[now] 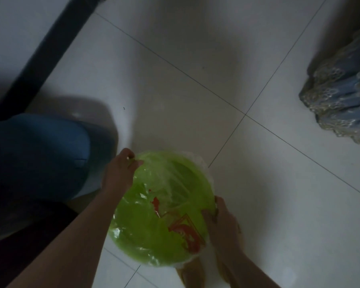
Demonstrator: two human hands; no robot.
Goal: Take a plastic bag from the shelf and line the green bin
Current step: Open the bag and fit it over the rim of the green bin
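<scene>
A round green bin stands on the tiled floor below me, seen from straight above. A clear plastic bag with red print is stretched over its mouth and hangs down inside. My left hand pinches the bag's edge at the bin's far left rim. My right hand grips the bag's edge at the right rim, with the fingers curled over it. White bag plastic bulges past the rim at the far right side.
My knee in blue jeans is to the left of the bin. A dark bar slants across the upper left. Lace-trimmed blue fabric hangs at the right edge. White floor tiles lie beyond the bin.
</scene>
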